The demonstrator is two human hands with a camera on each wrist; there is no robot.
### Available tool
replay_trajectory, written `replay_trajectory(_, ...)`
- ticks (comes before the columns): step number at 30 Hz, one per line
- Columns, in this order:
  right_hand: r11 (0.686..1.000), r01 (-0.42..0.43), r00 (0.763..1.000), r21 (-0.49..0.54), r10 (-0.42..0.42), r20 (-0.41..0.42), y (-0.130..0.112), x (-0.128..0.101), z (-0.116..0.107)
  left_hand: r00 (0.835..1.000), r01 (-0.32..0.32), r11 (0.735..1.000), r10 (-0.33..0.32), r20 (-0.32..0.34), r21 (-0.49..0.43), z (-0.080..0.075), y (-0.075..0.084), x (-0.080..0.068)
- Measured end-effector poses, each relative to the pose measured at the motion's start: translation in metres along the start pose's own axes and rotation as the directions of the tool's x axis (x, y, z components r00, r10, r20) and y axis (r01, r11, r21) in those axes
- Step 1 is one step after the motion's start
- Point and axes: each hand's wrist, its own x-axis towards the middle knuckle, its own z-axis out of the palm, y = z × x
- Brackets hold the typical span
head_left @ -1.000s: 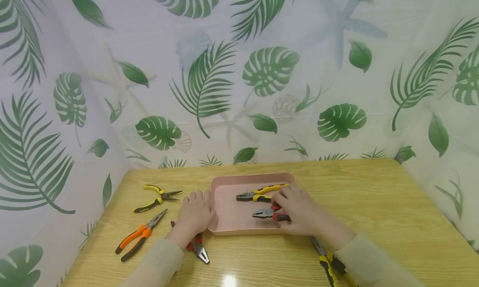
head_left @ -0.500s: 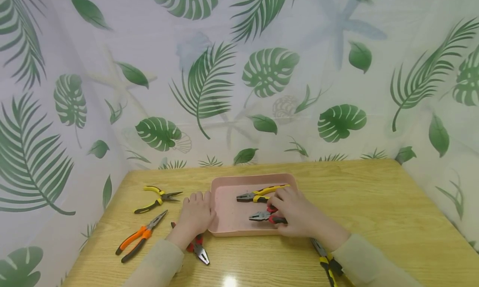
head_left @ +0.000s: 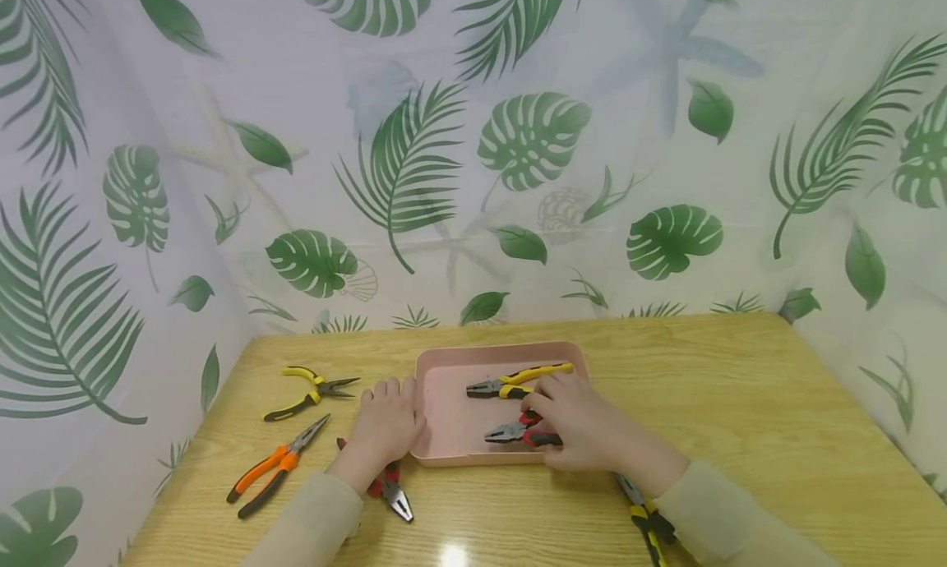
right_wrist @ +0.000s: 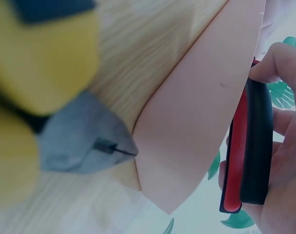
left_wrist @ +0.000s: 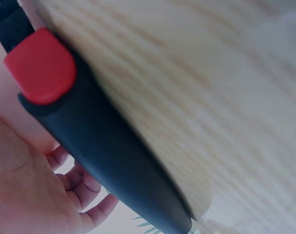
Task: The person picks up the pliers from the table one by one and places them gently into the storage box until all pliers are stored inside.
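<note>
Progress check: right hand (head_left: pixel 584 423) grips red-black pliers (head_left: pixel 518 430) inside the pink tray (head_left: pixel 444 419), beside yellow pliers (head_left: pixel 514 380). Left hand (head_left: pixel 385 423) lies flat against tray's left edge. Four pliers left outside.

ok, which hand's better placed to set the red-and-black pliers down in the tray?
Right. The right hand already grips the red-and-black pliers by the handles, over the pink tray floor. The left hand lies flat against the tray's outer left wall, holding nothing.
</note>
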Motion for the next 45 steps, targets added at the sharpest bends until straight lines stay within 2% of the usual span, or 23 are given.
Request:
replay_trajectory(8, 1.0, 0.007, 1.0, -0.023, -0.007, -0.008, -0.007, 0.006, -0.001, 1.0, 0.012, 1.0, -0.012, 0.019, 0.008, -0.002, 0.002, 0.0)
replay_trajectory(18, 0.997, 0.023, 1.0, -0.072, -0.022, 0.009, -0.009, 0.012, 0.002, 1.0, 0.007, 1.0, -0.007, 0.003, 0.02, 0.003, -0.001, 0.002)
replay_trajectory(26, 1.0, 0.01, 1.0, 0.015, -0.01, 0.027, -0.011, 0.014, 0.002, 1.0, 0.001, 1.0, -0.001, 0.006, -0.001, -0.001, 0.001, 0.0)
replay_trajectory(45, 0.998, -0.049, 0.998, -0.032, 0.05, 0.041, -0.01, 0.01, -0.003, 1.0, 0.005, 1.0, -0.005, 0.015, -0.018, -0.002, 0.001, -0.001)
